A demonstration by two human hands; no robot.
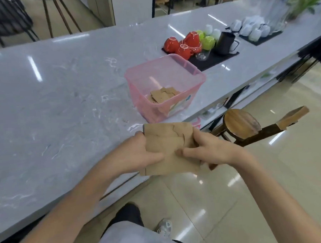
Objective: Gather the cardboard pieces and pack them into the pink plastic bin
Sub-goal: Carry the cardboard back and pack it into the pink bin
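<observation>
A stack of brown cardboard pieces (pixel 169 137) is held flat between both hands at the counter's front edge. My left hand (pixel 141 152) grips its left side with the thumb on top. My right hand (pixel 207 150) grips its right side, thumb across the top. The translucent pink plastic bin (pixel 135 75) stands on the counter just beyond the stack. Several cardboard pieces (pixel 164 96) lie on its bottom.
The grey marble counter (pixel 62 100) stretches left. Behind the bin a black mat (pixel 211 60) carries red and green cups and a black pitcher (pixel 225 42). Further right sit white cups. A wooden stool (pixel 239 123) stands on the tiled floor at the right.
</observation>
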